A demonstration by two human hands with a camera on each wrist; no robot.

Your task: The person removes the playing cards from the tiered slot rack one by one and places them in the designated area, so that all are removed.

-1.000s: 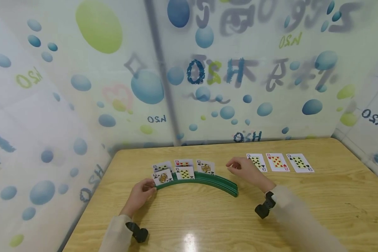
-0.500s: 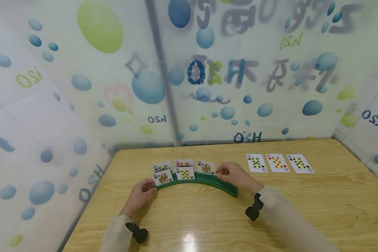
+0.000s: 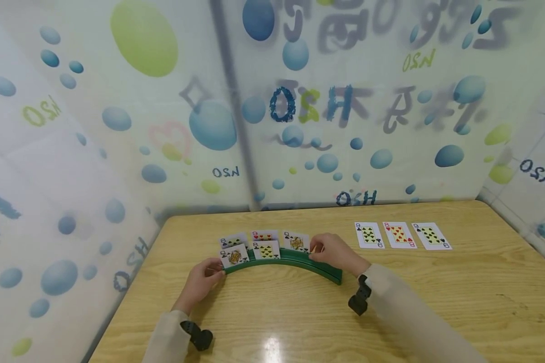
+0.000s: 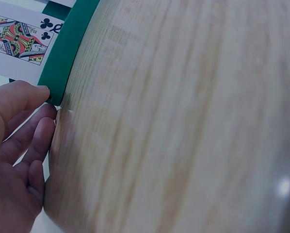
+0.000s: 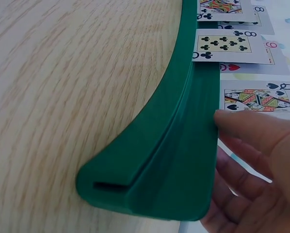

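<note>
A curved green card holder stands on the table with playing cards in two rows. In front are a queen of clubs and an eight of clubs. Behind them stand a black eight, partly covered, a nine of hearts and a queen of spades. My left hand grips the holder's left end, thumb on top. My right hand pinches the holder's rear edge beside the queen of spades, with the thumb at that edge and the fingers behind.
Farther right, a black nine, an eight of hearts and another black nine lie face up in a row on the wooden table. A patterned wall panel rises along the table's far edge.
My right hand has come left from beside the loose cards to the holder's rear edge, next to the queen of spades. The left hand keeps its grip on the left end.
</note>
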